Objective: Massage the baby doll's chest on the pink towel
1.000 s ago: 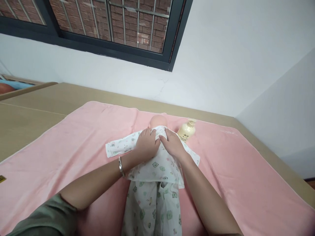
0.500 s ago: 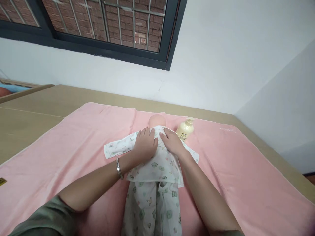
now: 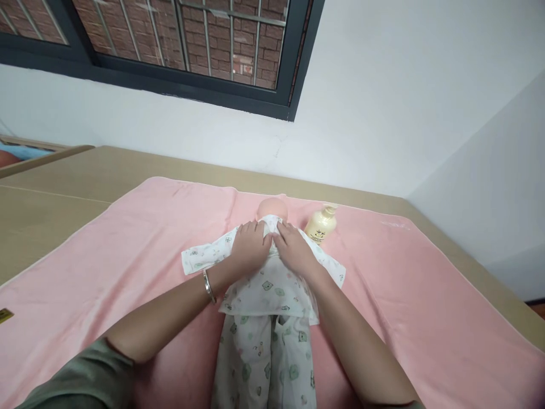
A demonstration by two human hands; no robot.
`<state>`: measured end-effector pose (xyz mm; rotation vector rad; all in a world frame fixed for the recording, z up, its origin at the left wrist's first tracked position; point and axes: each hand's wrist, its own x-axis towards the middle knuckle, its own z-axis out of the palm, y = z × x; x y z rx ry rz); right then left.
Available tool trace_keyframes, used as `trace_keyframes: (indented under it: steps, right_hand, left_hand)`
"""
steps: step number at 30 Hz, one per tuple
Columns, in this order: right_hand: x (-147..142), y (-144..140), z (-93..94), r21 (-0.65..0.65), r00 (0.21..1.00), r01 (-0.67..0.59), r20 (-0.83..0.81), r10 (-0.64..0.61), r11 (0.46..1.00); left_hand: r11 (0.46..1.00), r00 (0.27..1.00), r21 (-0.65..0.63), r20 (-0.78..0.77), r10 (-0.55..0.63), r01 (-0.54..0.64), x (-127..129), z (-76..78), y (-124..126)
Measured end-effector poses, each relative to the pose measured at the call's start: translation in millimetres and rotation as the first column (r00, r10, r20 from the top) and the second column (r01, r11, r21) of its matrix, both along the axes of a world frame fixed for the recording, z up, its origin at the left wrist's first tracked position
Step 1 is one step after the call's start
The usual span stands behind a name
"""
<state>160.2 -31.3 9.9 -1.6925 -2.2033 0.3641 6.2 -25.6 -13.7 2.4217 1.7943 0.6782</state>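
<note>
One capped lotion bottle [image 3: 321, 225] beside doll [image 3: 272, 209]

Olive sleeve [image 3: 80, 380], silver bangle [image 3: 208, 286]

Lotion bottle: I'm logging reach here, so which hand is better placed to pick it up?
Likely the right hand: the lotion bottle stands just beyond it, while the left hand rests across the doll.

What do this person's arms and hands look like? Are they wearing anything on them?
Both forearms are bare. The left hand has a thin silver-coloured bangle at the wrist, and a grey-green sleeve is pushed up above the elbow on that arm. The right hand shows no ring, watch or glove; only a sliver of similar fabric shows at the bottom edge of the picture. No rings show on the fingers.
</note>
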Motion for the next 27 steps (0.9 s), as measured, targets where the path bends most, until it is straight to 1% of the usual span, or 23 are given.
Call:
trace_keyframes:
  steps: [3, 5, 7, 10, 12, 14, 17, 19, 20, 22, 25, 27]
  right_hand:
    - [14, 15, -5.2, -0.026, 0.996, 0.047, -0.075, -0.049, 0.999]
    - [13, 15, -5.4, -0.014, 0.996, 0.068, -0.056, -0.068, 0.998]
    - [4, 6, -2.8, 0.005, 0.997, 0.082, 0.011, -0.083, 0.997]
    - [-15, -13, 3.3, 0.013, 0.992, 0.078, 0.095, -0.079, 0.997]
    - [-21, -21, 6.2, 0.023, 0.992, 0.054, 0.109, -0.056, 0.998]
    - [-18, -19, 6.8, 0.039, 0.996, 0.025, 0.083, -0.028, 0.999]
    - [-1, -3, 3.7, 0.047, 1.000, -0.006, -0.011, 0.007, 0.999]
    - [9, 8, 0.9, 0.058, 0.998, -0.009, -0.069, 0.013, 0.998]
    - [12, 11, 0.0, 0.063, 0.997, -0.005, -0.078, 0.010, 0.998]
    - [10, 11, -0.2, 0.065, 0.999, 0.015, -0.047, -0.012, 0.998]
    - [-4, -2, 3.0, 0.057, 0.997, 0.047, 0.056, -0.050, 0.997]
    - [-15, -13, 5.3, 0.057, 0.993, 0.048, 0.106, -0.054, 0.997]
  left_hand:
    - [0.990, 1.000, 0.138, -0.022, -0.016, 0.018, 9, -7.2, -17]
    - [0.987, 1.000, 0.158, -0.010, -0.026, 0.027, 10, -8.3, -18]
    - [0.995, 0.999, 0.097, 0.016, -0.028, 0.027, 6, -5.3, -10]
    - [0.997, 0.996, -0.061, 0.068, -0.051, 0.055, -5, 2.2, 9]
    - [0.993, 0.995, -0.104, 0.076, -0.057, 0.065, -8, 4.4, 15]
    - [0.997, 0.999, -0.060, 0.035, -0.039, 0.042, -6, 2.0, 10]
    - [0.996, 0.999, 0.090, -0.046, -0.018, 0.022, 4, -6.3, -10]
    - [0.987, 0.998, 0.159, -0.062, -0.016, 0.026, 9, -10.0, -20]
    - [0.985, 0.998, 0.172, -0.063, -0.022, 0.032, 10, -10.3, -22]
    - [0.988, 0.997, 0.146, -0.059, -0.046, 0.055, 8, -7.7, -18]
    - [0.997, 0.997, 0.027, -0.006, -0.073, 0.073, 0, -0.6, -1]
    - [0.998, 0.998, -0.040, 0.045, -0.053, 0.055, -4, 2.1, 10]
